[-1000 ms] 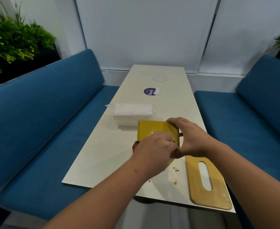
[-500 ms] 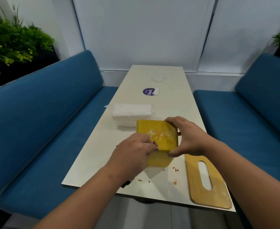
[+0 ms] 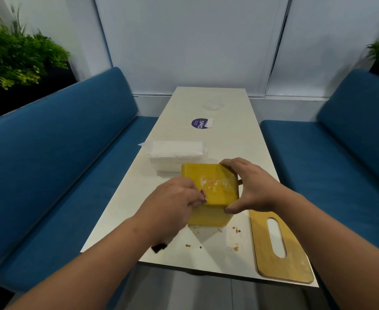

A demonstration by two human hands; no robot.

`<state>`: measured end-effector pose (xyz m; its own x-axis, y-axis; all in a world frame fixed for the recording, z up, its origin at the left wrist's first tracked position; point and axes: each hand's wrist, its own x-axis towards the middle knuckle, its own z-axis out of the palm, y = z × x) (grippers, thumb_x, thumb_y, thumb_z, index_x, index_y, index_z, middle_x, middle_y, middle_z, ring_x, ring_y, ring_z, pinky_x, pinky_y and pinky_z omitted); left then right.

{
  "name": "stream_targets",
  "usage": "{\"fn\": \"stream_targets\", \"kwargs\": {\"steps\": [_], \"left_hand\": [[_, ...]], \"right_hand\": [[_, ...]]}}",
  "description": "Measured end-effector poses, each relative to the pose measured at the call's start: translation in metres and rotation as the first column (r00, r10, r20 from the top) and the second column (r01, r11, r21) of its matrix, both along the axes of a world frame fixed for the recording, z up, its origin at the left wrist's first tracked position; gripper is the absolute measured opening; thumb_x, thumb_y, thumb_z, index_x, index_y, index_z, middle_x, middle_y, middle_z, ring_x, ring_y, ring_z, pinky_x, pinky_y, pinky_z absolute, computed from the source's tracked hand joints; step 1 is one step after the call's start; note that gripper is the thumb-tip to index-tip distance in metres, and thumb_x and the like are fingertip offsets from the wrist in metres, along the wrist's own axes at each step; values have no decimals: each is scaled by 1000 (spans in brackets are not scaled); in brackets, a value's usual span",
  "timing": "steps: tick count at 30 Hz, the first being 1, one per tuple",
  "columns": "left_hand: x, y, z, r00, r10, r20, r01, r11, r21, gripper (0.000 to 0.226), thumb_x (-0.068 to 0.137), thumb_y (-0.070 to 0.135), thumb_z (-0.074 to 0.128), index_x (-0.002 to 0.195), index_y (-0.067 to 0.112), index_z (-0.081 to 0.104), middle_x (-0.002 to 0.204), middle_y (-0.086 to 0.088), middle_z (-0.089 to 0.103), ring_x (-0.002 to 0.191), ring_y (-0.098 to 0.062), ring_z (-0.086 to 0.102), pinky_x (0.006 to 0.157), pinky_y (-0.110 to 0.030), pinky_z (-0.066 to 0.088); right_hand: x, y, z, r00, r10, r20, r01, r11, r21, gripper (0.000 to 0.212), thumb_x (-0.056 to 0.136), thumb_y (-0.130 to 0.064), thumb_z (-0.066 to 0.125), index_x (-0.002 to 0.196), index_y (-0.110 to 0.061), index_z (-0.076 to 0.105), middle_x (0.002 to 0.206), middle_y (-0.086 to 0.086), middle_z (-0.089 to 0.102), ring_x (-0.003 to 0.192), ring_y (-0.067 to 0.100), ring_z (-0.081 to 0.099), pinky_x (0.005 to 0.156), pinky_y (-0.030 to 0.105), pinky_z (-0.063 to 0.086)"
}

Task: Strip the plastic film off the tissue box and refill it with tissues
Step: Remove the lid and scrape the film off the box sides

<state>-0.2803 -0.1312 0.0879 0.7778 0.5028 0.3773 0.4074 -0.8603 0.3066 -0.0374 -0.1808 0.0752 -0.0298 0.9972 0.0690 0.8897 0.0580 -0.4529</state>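
Far left, a blue bench seat (image 3: 56, 166) runs alongside the table (image 3: 206, 104). On the table's left half lies the wrapped tissue pack (image 3: 176, 156), set just behind the box, likely staged within reach for the refill.

The left hand (image 3: 173, 202) works at the near left edge of the yellow tissue box (image 3: 211, 191). Its fingertips are curled together at the box face, apparently pinching the clear plastic film (image 3: 215, 184), which shows as a crinkled, glossy patch on that face; the exact contact is partly hidden. A dark object (image 3: 159, 247) protrudes beneath this hand; what it is cannot be determined.

The box stands on the table, tilted toward the camera, probably to present the filmed face for peeling. The right hand (image 3: 253, 189) clamps its right side, fingers over the top corner and thumb at the lower corner, steadying it against the pull.

To the right lies the wooden slotted lid (image 3: 280, 262), flat, set aside so the box stays open. Small brown crumbs (image 3: 236, 230) are scattered between box and lid. Stripping appears unfinished; refilling not begun.
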Motion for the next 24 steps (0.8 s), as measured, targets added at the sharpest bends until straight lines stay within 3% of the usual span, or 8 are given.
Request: {"fn": "stream_targets", "kwargs": {"steps": [2, 5, 9, 13, 15, 21, 24], "left_hand": [[-2, 1, 2, 998, -34, -44, 35, 999, 7, 17, 92, 23, 59, 98, 23, 76, 95, 7, 66, 92, -12, 54, 78, -17, 37], [17, 24, 12, 995, 60, -80, -60, 998, 2, 25, 97, 33, 50, 108, 27, 72, 105, 8, 63, 101, -11, 48, 79, -15, 28], [37, 39, 20, 981, 150, -120, -145, 988, 52, 31, 100, 34, 42, 116, 26, 67, 114, 6, 60, 107, -15, 46, 89, -24, 34], [23, 8, 6, 994, -36, -99, 39, 999, 19, 23, 95, 27, 53, 107, 26, 72, 103, 6, 63, 99, -13, 49, 84, -23, 37], [20, 4, 7, 980, -118, -159, 119, 993, -5, 21, 93, 27, 56, 106, 27, 73, 101, 7, 64, 96, -13, 50, 83, -24, 40], [48, 41, 25, 980, 125, -157, -120, 992, 41, 30, 100, 35, 43, 117, 28, 67, 113, 7, 60, 107, -14, 46, 88, -22, 33], [42, 24, 12, 989, 51, -136, -48, 999, 20, 26, 98, 32, 48, 111, 28, 70, 107, 5, 62, 104, -16, 49, 89, -27, 38]], "right_hand": [[0, 1, 1, 1000, 1, 4, -1, 1000, 1, 111, 53, -56, 87, 144, -34, 28, 137, -12, 37, 118, 12, 40, 95, 32, 48], [-1, 0, 1, 1000, 7, -2, -7, 1000, -14, 112, 53, -56, 87, 144, -35, 27, 138, -13, 37, 119, 13, 40, 96, 33, 48], [1, -1, 0, 1000, 0, -10, 0, 1000, -11, 111, 52, -57, 87, 143, -36, 27, 137, -14, 37, 119, 12, 41, 96, 34, 49], [3, 1, -1, 1000, 4, -17, -4, 1000, -2, 111, 51, -56, 87, 143, -37, 28, 135, -16, 37, 117, 9, 39, 93, 28, 47], [3, 1, -2, 1000, 8, -19, -8, 1000, 5, 112, 50, -55, 87, 143, -37, 28, 136, -17, 36, 115, 7, 38, 92, 26, 45], [0, 0, -1, 1000, 5, -10, -5, 1000, -1, 112, 51, -56, 87, 143, -37, 28, 136, -15, 37, 114, 7, 38, 92, 30, 46], [1, 1, 0, 1000, -7, -17, 7, 1000, -4, 111, 51, -53, 88, 143, -35, 29, 136, -15, 38, 114, 8, 38, 93, 31, 48]]}}
